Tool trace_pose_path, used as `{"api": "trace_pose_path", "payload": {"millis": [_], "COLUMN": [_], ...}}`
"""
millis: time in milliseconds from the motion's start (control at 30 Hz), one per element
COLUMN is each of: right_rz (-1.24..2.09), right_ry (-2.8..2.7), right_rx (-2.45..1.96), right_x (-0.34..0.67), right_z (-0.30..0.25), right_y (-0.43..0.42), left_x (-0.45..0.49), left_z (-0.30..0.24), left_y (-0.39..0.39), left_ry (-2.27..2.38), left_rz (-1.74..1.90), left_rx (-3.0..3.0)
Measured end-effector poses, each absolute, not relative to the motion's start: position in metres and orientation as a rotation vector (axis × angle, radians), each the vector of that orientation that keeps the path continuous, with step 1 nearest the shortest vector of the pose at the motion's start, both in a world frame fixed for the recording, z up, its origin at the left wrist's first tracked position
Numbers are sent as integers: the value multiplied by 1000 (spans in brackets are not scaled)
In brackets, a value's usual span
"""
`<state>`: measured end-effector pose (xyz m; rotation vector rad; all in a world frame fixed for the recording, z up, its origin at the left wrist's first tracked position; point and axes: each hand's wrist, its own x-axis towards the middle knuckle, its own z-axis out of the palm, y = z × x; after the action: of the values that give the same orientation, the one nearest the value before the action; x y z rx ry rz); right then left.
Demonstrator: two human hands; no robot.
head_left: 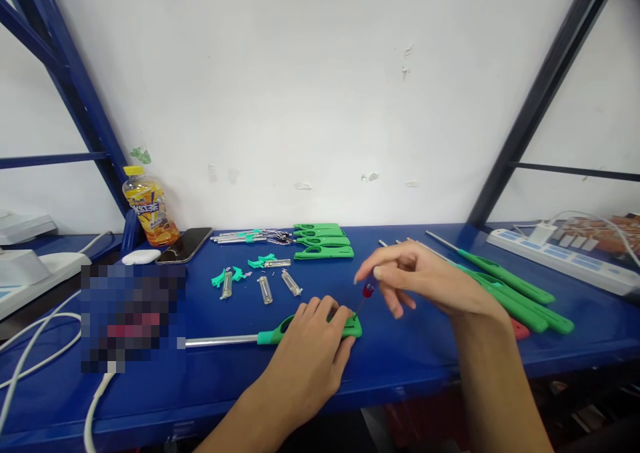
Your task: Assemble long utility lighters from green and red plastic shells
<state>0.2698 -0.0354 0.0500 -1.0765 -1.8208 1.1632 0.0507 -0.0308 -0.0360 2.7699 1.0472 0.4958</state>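
Flat on the blue table lies a green long-necked lighter (353,328), its metal tube pointing left. My left hand (316,336) wraps over the handle and presses it down. With thumb and fingers, my right hand (413,273) grips a small screwdriver (369,288) with a red handle end. The screwdriver stands tilted, its tip at the right end of the lighter's handle. Behind my left hand lie several clear fuel tanks (265,290) and turquoise trigger pieces (220,278). Most of the screwdriver's handle is hidden by my fingers.
Green handle shells (324,252) and metal tubes (240,238) lie by the wall. Finished-looking green lighters (505,276) rest at right, near a power strip (565,260). At left are a drink bottle (151,210), a phone (186,245), a white case (141,257) and a white cable (95,406).
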Motion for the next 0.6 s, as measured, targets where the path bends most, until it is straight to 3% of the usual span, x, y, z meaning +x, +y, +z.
{"api": "trace_pose_path", "payload": {"millis": [300,600], "right_rz": [912,957], "right_ry": [-1623,-1708], "right_rx": [-1192,-1205], "right_x": [261,262], "right_z": [47,49], "right_y": [-31,-35], "left_x": [50,50], "left_z": [-39,-37], "left_y": [-31,-32], "left_ry": [1050,1053], "left_rz": [500,490], "left_rx": [2771,2778]}}
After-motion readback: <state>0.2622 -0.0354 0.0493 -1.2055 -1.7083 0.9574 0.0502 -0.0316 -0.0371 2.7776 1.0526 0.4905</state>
